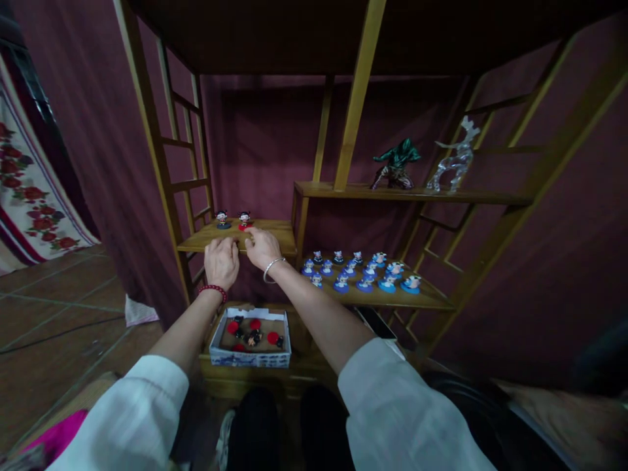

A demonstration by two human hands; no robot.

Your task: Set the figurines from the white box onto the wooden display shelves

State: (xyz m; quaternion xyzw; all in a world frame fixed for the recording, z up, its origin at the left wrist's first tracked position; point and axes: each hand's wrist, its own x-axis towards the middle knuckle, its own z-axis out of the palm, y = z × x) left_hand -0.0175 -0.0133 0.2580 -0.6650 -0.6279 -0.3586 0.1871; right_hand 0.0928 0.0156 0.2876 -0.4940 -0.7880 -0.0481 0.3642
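Observation:
Two small black-haired figurines stand upright on the upper left wooden shelf [269, 230]. One figurine [222, 218] has a dark base. Its neighbour, the other figurine [244, 218], sits on a red base. My right hand [263, 248], with a silver bangle on the wrist, reaches to that red base; its index fingertip touches or nearly touches the base's front, and the thumb is apart below. Beside it, my left hand [220, 261], wearing a red bead bracelet, is at the shelf's front edge with fingers curled together. Whatever those fingers hold, if anything, is hidden.
Below my hands lies a shallow box [250, 360] with several dark figurines and red bases. Blue- and black-based figurines [366, 282] stand in rows on the lower right shelf. A green figure [398, 160] and a clear deer [455, 160] occupy the shelf above. A wooden post [360, 98] rises centrally.

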